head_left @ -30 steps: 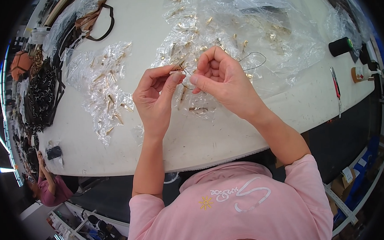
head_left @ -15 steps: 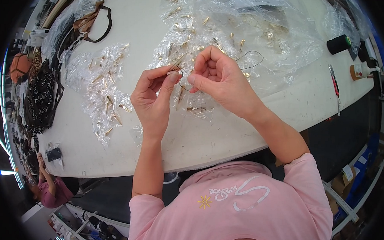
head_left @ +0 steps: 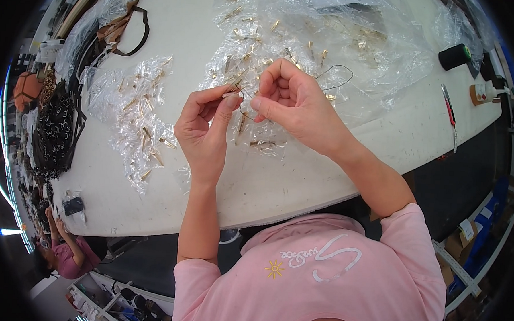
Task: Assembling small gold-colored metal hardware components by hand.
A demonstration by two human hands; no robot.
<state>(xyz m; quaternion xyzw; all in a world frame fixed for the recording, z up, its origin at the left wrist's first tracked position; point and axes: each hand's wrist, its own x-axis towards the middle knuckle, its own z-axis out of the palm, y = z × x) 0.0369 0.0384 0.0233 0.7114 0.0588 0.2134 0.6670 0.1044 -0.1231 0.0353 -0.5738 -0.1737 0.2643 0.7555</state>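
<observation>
Over the middle of the white table (head_left: 191,215), my left hand (head_left: 205,127) is closed in a pinch on a small gold-coloured metal piece (head_left: 235,88). A thin dark cord (head_left: 352,77) runs from this piece to my right hand (head_left: 302,108), whose thumb and forefinger are pinched on it. The cord's loose loop shows beyond the right hand, against the plastic. Beneath both hands lie clear plastic bags (head_left: 227,59) holding several small gold-coloured metal pieces. Fingers cover part of the held piece, so its exact kind is unclear.
More clear bags with gold-coloured pieces (head_left: 141,121) lie to the left. Far right are a black thread spool (head_left: 454,57), a red-handled tool (head_left: 449,111) and a small bottle (head_left: 483,94). Dark straps and fabric (head_left: 55,126) line the left edge. Another person (head_left: 75,256) is at lower left.
Both hands have barely moved and keep their pinches. The cord between them has shifted slightly. At lower left the other person's head and arms have moved a little.
</observation>
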